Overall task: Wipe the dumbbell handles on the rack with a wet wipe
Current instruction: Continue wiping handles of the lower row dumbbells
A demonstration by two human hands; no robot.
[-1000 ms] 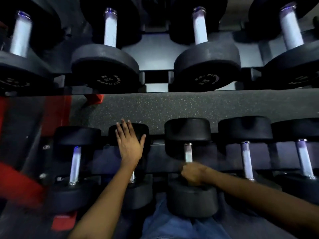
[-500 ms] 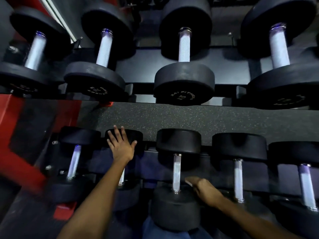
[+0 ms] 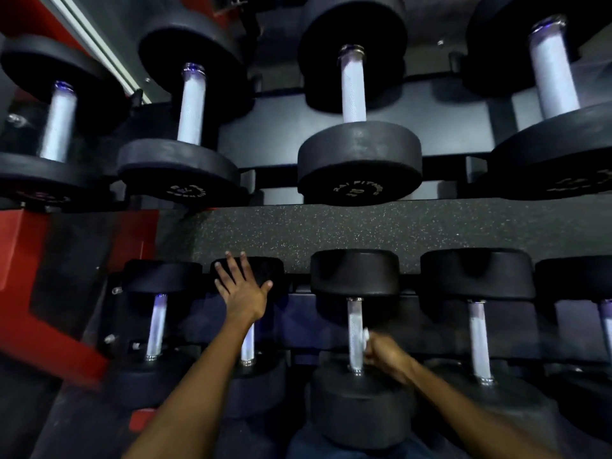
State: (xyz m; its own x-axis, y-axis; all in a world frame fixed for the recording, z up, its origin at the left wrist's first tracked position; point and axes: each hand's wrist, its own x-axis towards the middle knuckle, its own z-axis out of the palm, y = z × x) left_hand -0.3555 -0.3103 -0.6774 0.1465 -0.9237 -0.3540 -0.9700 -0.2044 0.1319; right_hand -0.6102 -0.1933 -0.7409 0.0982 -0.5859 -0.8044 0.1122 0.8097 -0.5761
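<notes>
Black dumbbells with silver handles stand in two rows on the rack [image 3: 347, 226]. My left hand [image 3: 241, 289] lies flat, fingers spread, on the far head of the second lower dumbbell [image 3: 265, 270]. My right hand [image 3: 384, 354] is curled beside the lower end of the third lower dumbbell's handle [image 3: 355, 329]. It pinches a small white wet wipe [image 3: 366, 334] against the right side of that handle. Most of the wipe is hidden in my fist.
The upper row holds bigger dumbbells, one right above my hands [image 3: 356, 127]. More lower dumbbells stand left [image 3: 155, 326] and right [image 3: 478, 339]. A red rack frame [image 3: 49, 309] runs along the left. A speckled shelf edge separates the rows.
My right hand has moved back to the third handle and now presses the wipe against it. The view has tilted upward. My left hand has stayed on the dumbbell head.
</notes>
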